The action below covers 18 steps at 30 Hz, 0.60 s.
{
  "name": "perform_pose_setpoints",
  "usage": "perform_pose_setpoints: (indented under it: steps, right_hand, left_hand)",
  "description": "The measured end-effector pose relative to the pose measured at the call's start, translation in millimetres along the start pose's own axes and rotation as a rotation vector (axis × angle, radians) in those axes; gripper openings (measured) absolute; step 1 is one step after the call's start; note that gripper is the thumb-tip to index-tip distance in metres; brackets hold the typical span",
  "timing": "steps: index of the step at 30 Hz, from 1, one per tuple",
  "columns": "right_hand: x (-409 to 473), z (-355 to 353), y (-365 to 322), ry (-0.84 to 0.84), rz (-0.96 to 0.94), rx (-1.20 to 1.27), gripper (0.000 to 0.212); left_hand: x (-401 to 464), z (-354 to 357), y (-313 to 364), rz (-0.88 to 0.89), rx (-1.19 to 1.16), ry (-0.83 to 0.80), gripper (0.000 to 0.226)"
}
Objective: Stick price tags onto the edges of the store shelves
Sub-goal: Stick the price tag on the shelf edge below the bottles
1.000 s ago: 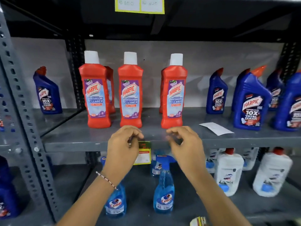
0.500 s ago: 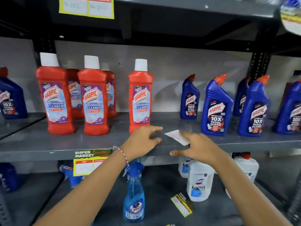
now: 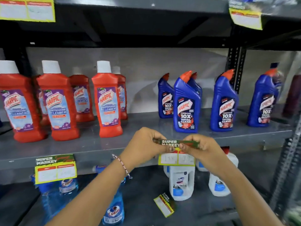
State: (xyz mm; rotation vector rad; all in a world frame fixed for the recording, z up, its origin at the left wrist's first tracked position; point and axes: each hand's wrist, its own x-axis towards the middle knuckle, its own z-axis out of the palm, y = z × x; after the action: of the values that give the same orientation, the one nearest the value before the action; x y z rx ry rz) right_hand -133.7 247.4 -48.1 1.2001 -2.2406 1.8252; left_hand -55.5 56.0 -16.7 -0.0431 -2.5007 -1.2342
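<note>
Lower left of frame: one price tag (image 3: pixel 55 170) already hangs from the shelf edge (image 3: pixel 101 158), below the red bottles (image 3: pixel 106 101). Centre: left hand (image 3: pixel 146 148) and right hand (image 3: pixel 202 148) each pinch the green top strip of a second tag (image 3: pixel 177 154), held at the shelf lip under the blue bottles (image 3: pixel 185 103). Judged light, thin, floppy card; hold the top corners, press along the strip. Lip bare on both sides; bottles stand well back. Lower centre: spare tag (image 3: pixel 164 205) lies on the lower shelf

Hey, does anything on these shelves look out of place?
Yes: one loose yellow-and-green price tag lies tilted on the grey lower shelf by the white jugs, not stuck on an edge.
</note>
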Motion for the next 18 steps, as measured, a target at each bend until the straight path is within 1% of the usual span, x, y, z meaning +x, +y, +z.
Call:
perform_pose_setpoints:
  steps: [1, 3, 4, 6, 11, 15, 18]
  right_hand:
    - [-6, -9, 8, 0.063, 0.009, -0.005, 0.008]
    - [-15, -27, 25, 0.203, 0.046, 0.052, 0.017]
    - [-18, -37, 33, 0.276, 0.072, 0.082, 0.022]
    - [-21, -57, 47, 0.388, 0.095, 0.102, 0.023]
    - [-22, -90, 73, 0.516, 0.081, 0.044, 0.015]
    - [-20, -100, 84, 0.635, 0.074, 0.050, 0.015]
    - [-16, -105, 89, 0.668, 0.066, 0.002, 0.011]
  left_hand:
    - [2, 15, 4, -0.027, -0.009, -0.008, 0.017]
    - [8, 49, 12, -0.081, -0.054, -0.029, 0.019]
    - [11, 66, 17, -0.102, -0.086, -0.020, 0.020]
    - [22, 97, 24, -0.111, -0.120, 0.036, 0.022]
    - [43, 147, 37, -0.106, -0.092, 0.172, 0.029]
    - [55, 168, 45, -0.090, -0.002, 0.223, 0.032]
    - [61, 177, 45, -0.074, 0.077, 0.251, 0.033]
